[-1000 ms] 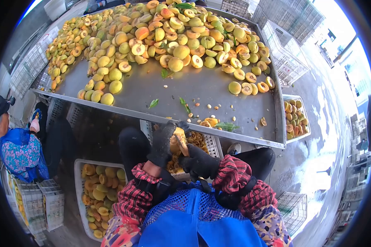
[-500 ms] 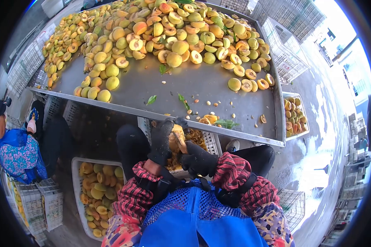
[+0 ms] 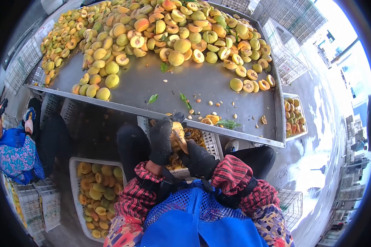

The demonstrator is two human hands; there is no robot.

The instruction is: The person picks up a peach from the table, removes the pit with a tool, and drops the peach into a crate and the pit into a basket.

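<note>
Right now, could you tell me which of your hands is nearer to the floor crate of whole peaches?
Left. The left hand grips a peach to the right of the crate; the right hand sits farther right, on the peach's other side.

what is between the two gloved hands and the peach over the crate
Nothing visible. The left hand wraps the peach directly and the right hand presses against its near side, above the white crate between the knees.

peach: yellow-orange, mostly covered, gripped in the left hand, right hand against it, just below the counter edge, over a crate.
</note>
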